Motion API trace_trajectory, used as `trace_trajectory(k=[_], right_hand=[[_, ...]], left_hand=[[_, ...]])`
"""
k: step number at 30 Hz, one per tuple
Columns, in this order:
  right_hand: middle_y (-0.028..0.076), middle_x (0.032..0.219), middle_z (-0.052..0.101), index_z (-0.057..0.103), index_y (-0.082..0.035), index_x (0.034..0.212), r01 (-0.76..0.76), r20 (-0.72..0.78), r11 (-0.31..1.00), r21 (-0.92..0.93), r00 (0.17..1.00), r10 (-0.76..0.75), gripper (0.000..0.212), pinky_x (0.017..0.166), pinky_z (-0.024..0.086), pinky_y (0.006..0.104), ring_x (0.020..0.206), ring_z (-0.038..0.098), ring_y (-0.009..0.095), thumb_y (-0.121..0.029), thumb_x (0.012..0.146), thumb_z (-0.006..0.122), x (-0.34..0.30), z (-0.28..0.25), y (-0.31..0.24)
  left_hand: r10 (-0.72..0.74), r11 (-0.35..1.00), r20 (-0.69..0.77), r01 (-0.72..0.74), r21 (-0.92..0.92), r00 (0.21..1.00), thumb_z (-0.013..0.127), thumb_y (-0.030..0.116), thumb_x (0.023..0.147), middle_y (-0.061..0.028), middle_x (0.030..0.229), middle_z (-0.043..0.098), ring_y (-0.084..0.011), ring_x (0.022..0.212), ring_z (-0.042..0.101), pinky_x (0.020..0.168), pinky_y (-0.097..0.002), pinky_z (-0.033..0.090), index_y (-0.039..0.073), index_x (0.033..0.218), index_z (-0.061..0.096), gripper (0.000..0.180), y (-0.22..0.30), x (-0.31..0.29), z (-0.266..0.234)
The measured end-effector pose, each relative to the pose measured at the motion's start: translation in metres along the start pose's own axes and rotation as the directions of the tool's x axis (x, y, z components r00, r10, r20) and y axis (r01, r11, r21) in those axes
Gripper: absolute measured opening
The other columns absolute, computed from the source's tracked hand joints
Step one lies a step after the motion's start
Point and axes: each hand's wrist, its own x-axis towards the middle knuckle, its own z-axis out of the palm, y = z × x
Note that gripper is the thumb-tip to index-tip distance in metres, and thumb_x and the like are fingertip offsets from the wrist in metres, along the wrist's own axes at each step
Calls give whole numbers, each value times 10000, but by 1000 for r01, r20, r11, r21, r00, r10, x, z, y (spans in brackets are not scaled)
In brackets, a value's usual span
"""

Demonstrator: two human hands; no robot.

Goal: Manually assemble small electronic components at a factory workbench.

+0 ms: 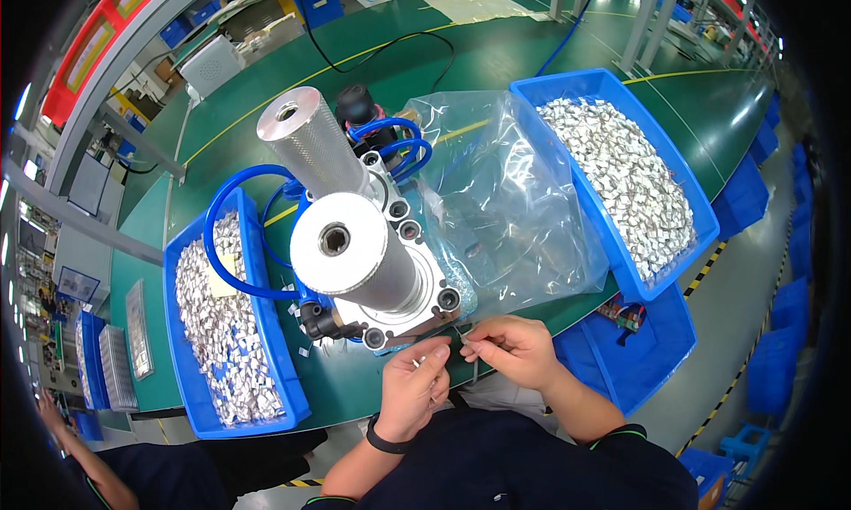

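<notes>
Close to the table's front edge, my left hand (414,384) is closed, with a small white piece (417,363) showing at its thumb and fingers. My right hand (516,350) is pinched just to its right, its fingertips round something thin and tiny that I cannot make out. The two hands are close together but apart. Right in front of them stands a pneumatic press fixture (424,284) with two silver knurled cylinders, the nearer cylinder (355,253) and the farther one (306,142). Blue air tubes (213,235) loop around it.
A blue bin (288,412) of small white parts stands left of the fixture, a second such bin (700,218) at the right. A clear plastic bag (514,209) lies between fixture and right bin. Below right is another blue bin (651,368). A co-worker's arm (89,457) shows lower left.
</notes>
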Motion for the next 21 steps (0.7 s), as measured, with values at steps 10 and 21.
trace_trajectory(k=[10,21], right_hand=[[130,902,711,667,57,1021,-64,-49,997,43,997,67,143,710,566,265,806,707,162,11,890,629,10,5,12],[127,903,711,661,55,1028,-35,-64,997,64,997,39,144,713,566,261,811,707,159,17,893,626,10,7,12]], left_hand=[[77,995,-73,-72,64,994,631,113,936,-16,618,486,-83,436,389,387,-230,261,16,1037,623,141,-5,5,-11],[87,995,-74,-83,55,993,623,108,940,-15,565,456,-85,418,368,379,-235,246,16,1039,628,135,-6,6,-10]])
